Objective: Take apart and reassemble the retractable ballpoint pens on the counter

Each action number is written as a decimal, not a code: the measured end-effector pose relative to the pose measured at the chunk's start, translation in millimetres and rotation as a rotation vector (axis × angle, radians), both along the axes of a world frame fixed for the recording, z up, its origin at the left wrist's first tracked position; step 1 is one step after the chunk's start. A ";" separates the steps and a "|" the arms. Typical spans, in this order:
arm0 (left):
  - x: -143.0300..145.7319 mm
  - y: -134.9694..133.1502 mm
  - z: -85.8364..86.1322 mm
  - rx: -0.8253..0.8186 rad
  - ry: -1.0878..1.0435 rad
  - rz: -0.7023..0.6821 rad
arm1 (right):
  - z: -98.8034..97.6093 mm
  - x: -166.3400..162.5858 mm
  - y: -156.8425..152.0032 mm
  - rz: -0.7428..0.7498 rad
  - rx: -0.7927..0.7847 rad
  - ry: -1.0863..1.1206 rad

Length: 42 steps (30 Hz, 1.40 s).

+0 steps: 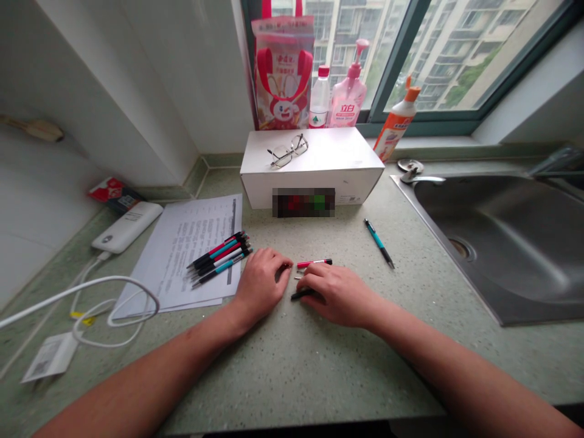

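My left hand point(262, 281) rests on the counter, thumb and forefinger closed at a small dark piece near the tips that is too small to make out. Across from it, my right hand point(335, 293) lies palm down with its fingers curled around a black pen part point(301, 294), most of which the hand covers. Just beyond the right fingers lies a red pen barrel point(314, 263) with a black end. A small metal pen piece point(298, 278) shows beside the right fingertips. Several pens point(221, 258), in red, blue, white and black, lie bunched left of my left hand.
A blue-and-black pen point(378, 243) lies to the right, before the steel sink point(490, 307). Behind stands a white box point(319, 152) with glasses point(289, 151) on top. Printed sheets point(159, 261), a power bank point(128, 227) and a white cable point(114, 280) occupy the left.
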<state>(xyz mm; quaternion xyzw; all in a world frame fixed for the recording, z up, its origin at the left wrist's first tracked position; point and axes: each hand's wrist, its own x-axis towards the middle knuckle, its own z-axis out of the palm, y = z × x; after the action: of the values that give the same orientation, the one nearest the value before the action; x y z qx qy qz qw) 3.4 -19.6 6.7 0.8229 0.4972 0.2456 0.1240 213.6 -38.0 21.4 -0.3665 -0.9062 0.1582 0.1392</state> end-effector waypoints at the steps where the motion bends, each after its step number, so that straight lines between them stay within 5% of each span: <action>1: -0.1 0.1 -0.1 0.001 -0.004 -0.001 | 0.1 0.1 0.2 -0.001 0.002 -0.002; 10: -2.0 2.0 -5.4 0.053 -0.075 -0.025 | -0.3 0.3 0.2 -0.077 0.056 0.054; 20: 0.0 -1.8 7.6 -0.041 -0.576 -0.214 | -5.4 2.3 3.2 -0.231 0.146 0.217; 27: 0.4 -1.9 8.3 -0.100 -0.610 -0.246 | -2.1 1.9 3.4 -0.248 0.199 0.234; 42: 1.0 -3.4 6.4 0.043 -0.570 -0.259 | -4.4 -0.5 1.1 -0.196 0.116 0.262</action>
<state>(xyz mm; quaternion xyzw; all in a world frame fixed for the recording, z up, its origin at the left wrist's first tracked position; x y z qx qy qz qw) 4.4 -23.0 13.1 0.7798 0.3284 0.4588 0.2712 213.2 -36.9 17.0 -0.4207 -0.8478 0.1376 0.2920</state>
